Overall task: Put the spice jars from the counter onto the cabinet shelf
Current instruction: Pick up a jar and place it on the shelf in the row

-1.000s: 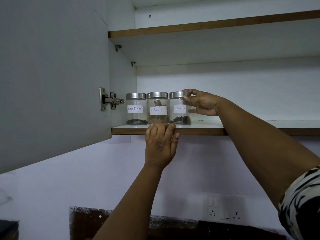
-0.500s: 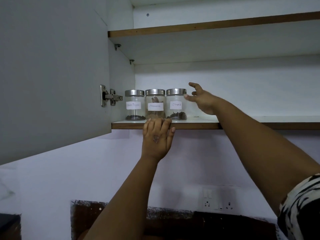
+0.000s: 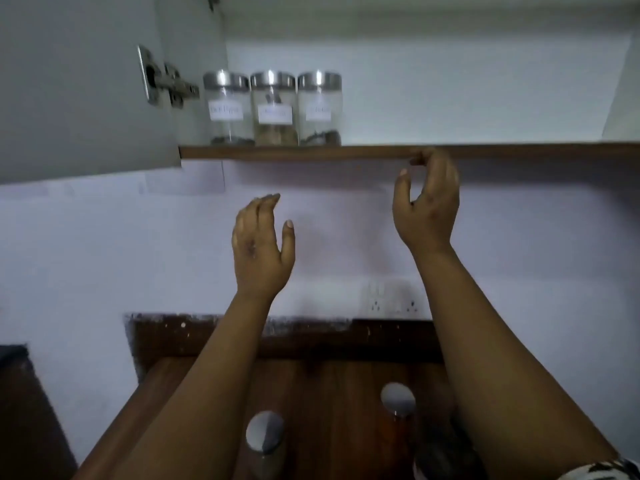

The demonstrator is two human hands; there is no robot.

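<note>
Three glass spice jars with steel lids and white labels stand in a row at the left end of the cabinet shelf (image 3: 519, 150): the left jar (image 3: 227, 109), the middle jar (image 3: 273, 109) and the right jar (image 3: 319, 109). Down on the wooden counter (image 3: 329, 393) two more jars show their steel lids, one (image 3: 265, 434) between my arms and another (image 3: 397, 399) beside my right forearm. My left hand (image 3: 259, 251) hangs empty below the shelf, fingers apart. My right hand (image 3: 427, 202) is empty too, its fingertips by the shelf's front edge.
The grey cabinet door (image 3: 76, 88) stands swung out at the left, its metal hinge (image 3: 166, 83) beside the jars. A wall socket (image 3: 391, 301) sits on the white wall above the counter. The shelf is bare to the right of the jars.
Both hands have dropped away from the shelf and the jars. My view has tilted downward, bringing the counter and two more jars into sight.
</note>
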